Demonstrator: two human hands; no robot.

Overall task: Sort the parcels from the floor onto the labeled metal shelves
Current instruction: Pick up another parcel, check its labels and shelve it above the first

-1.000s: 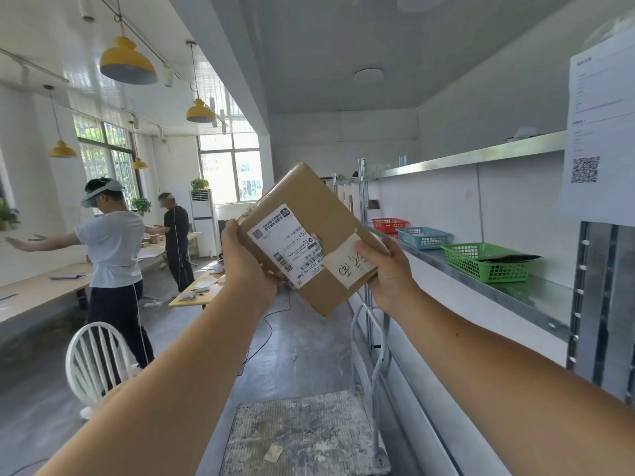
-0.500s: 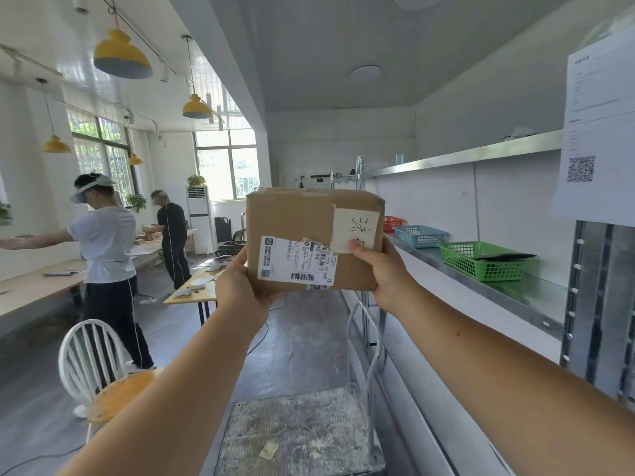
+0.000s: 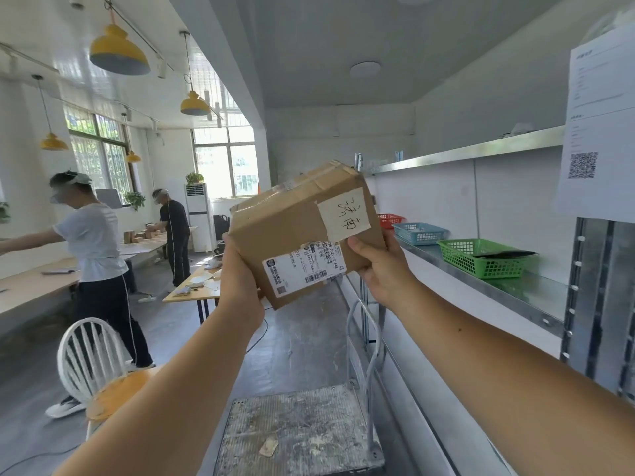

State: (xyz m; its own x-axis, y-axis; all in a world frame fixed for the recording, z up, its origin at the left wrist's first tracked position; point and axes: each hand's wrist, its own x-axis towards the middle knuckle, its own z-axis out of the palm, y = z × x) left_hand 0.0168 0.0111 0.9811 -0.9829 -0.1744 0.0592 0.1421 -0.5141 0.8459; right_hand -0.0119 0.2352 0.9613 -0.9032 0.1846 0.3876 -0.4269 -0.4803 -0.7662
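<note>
Two hands: left hand [image 3: 240, 280] and right hand [image 3: 381, 266] clasp the brown cardboard parcel [image 3: 302, 231].
Parcel axis: tilted, upper end toward galvanised metal shelf [image 3: 536, 293].
Nearer shelf: right hand.

You have one view only, from the camera on your head, so no second view overlaps it. It looks forward along the aisle, roughly level, with the ceiling filling the top. Your forearms rise from the bottom edge, and the parcel [image 3: 302, 231] held between your left hand [image 3: 240, 280] and right hand [image 3: 381, 269] sits near the lens at mid-frame. The metal shelves [image 3: 515, 290] run close along the right side; the cart [image 3: 299, 431] lies below; the windows [image 3: 225, 159] stand far off. The wide lens bends the edges.
</note>
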